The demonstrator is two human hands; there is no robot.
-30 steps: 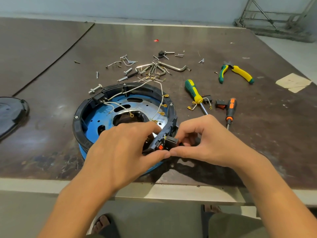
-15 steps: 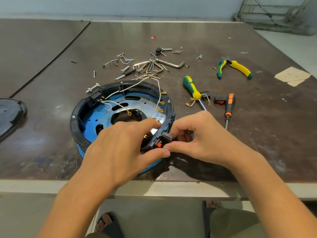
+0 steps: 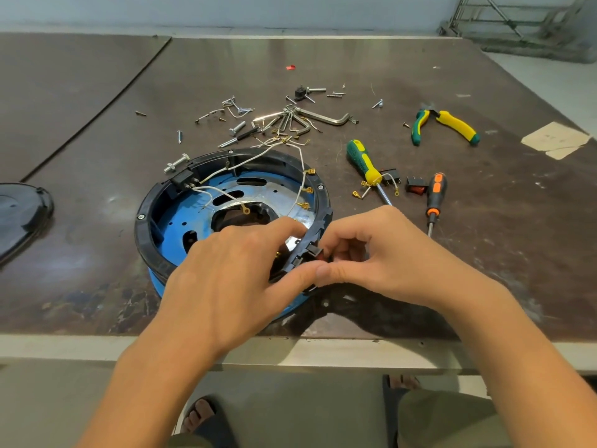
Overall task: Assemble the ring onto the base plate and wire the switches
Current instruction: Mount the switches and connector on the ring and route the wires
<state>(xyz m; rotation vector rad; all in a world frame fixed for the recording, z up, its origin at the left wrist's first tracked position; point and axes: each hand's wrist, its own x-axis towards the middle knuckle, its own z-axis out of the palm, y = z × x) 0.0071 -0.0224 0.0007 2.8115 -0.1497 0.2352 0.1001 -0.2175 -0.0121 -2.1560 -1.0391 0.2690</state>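
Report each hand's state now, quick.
Left hand: grips the black ring at its near edge.
Right hand: pinches a switch against the ring.

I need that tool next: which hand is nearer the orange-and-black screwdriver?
Right. The right hand sits just beside the tip of the orange-and-black screwdriver; the left hand is farther off, over the black ring.

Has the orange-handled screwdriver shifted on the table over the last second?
No. The orange-handled screwdriver still lies just right of the loose red switch, tip toward the near edge.
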